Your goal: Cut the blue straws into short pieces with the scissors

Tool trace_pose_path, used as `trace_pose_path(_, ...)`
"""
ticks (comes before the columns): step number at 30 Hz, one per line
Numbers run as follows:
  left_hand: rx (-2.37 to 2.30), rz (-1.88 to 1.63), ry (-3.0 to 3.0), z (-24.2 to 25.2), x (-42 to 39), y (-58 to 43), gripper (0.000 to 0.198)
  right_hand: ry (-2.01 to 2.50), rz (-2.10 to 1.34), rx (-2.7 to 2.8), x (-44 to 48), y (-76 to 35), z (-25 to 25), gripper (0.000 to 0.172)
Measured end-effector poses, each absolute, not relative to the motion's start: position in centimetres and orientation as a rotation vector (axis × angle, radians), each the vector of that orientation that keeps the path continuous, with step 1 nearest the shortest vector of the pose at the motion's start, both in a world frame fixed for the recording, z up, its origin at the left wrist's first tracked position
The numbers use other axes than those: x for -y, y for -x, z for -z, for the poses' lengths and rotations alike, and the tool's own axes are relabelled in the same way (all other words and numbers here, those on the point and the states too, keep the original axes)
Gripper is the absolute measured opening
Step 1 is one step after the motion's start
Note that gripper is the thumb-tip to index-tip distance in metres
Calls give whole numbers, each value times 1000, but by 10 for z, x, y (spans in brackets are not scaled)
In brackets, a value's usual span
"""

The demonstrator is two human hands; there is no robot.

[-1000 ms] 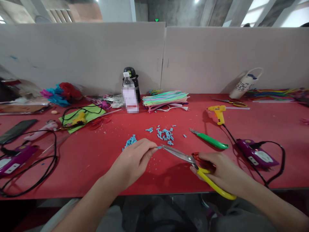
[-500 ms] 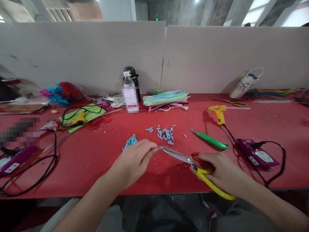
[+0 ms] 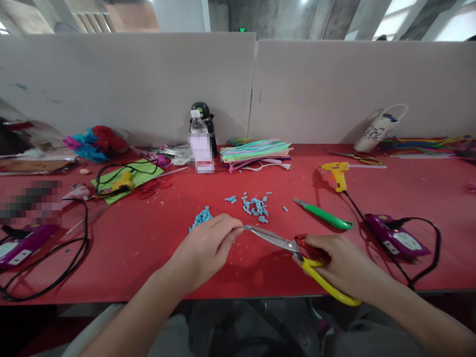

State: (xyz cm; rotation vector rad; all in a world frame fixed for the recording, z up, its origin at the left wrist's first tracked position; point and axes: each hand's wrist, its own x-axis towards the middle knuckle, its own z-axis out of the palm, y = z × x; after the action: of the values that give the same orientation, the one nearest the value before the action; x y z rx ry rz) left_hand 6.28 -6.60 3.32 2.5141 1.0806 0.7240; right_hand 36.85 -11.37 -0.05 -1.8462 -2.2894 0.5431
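Observation:
My right hand (image 3: 336,263) is wrapped round the red and yellow handles of a pair of scissors (image 3: 273,238), whose blades point left. The blade tips meet the fingertips of my left hand (image 3: 211,245), which are pinched on a small bluish piece (image 3: 244,227), mostly hidden by the fingers. Behind my left hand lies a heap of short blue pieces (image 3: 201,218), partly covered by it. A looser scatter of similar blue pieces (image 3: 256,207) lies just beyond the blades. Tiny crumbs dot the red table (image 3: 148,263) below my hands.
A green utility knife (image 3: 323,216) lies right of the blue pieces. Further right are a yellow glue gun (image 3: 336,174) and a purple power strip (image 3: 397,238) with cables. A bottle (image 3: 201,148) and a bundle of pastel pipe cleaners (image 3: 256,152) stand at the back by the partition (image 3: 130,84).
Almost nothing differs. The scissors' yellow handle has shifted very slightly, and the whole view has moved by a few pixels.

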Motion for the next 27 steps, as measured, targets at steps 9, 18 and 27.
trace_pose_path(9, -1073, -741, -2526, -34, 66, -63, 15, 1877, -534, 2302, 112, -367, -3, 21)
trace_pose_path(18, -1062, -747, -2524, -35, 65, -63, 14, 1887, -548, 2300, 113, -368, -2, 20)
trace_pose_path(27, -1048, -754, -2526, -34, 66, -63, 15, 1881, -542, 2302, 113, -367, -3, 19)
